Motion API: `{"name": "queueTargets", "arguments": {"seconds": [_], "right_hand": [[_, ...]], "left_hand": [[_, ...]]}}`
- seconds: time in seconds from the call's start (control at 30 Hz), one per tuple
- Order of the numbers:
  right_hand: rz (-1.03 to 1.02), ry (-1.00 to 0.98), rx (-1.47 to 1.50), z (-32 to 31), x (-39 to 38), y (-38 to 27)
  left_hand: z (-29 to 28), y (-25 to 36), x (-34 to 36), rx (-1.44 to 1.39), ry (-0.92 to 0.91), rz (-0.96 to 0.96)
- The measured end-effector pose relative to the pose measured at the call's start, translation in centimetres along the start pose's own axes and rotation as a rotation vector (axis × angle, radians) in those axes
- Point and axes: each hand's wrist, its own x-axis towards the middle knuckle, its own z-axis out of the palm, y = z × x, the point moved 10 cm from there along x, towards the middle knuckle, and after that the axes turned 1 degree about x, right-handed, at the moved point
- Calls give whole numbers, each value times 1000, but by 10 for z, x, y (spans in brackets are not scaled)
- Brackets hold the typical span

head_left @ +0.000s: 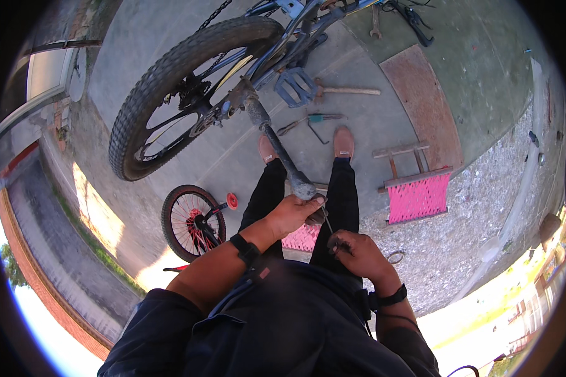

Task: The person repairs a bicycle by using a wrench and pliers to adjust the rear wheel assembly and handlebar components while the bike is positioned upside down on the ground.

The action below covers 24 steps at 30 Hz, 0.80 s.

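A long grey metal tube (273, 141) runs down from the bicycle frame (251, 88) toward me, with a bulbous lower end. My left hand (292, 213) is closed around a dark piece (316, 215) at that end. My right hand (355, 251), just below and to the right, is curled on a thin metal rod (327, 223) that reaches up to the piece; its fingertips look blackened. Under my hands sits a pink woven seat (295, 242), partly hidden by my arms and legs.
The large black tyre (135, 119) is at upper left, a small red-spoked wheel (182, 223) lower left. A hammer (349, 90), blue pedal (295, 88), pliers (292, 125) and spanner (375, 22) lie around. A board (421, 100) and pink woven stool (415, 195) are on the right.
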Motion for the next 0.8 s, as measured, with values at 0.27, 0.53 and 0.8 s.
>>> {"name": "queueTargets", "arguments": {"seconds": [0.27, 0.53, 0.8], "right_hand": [[57, -133, -24, 13, 17, -6], [157, 46, -66, 8, 51, -17], [126, -39, -255, 31, 93, -39]], "left_hand": [[-18, 2, -21, -24, 85, 12], [-59, -23, -31, -91, 120, 75], [-103, -49, -47, -215, 199, 45]]}}
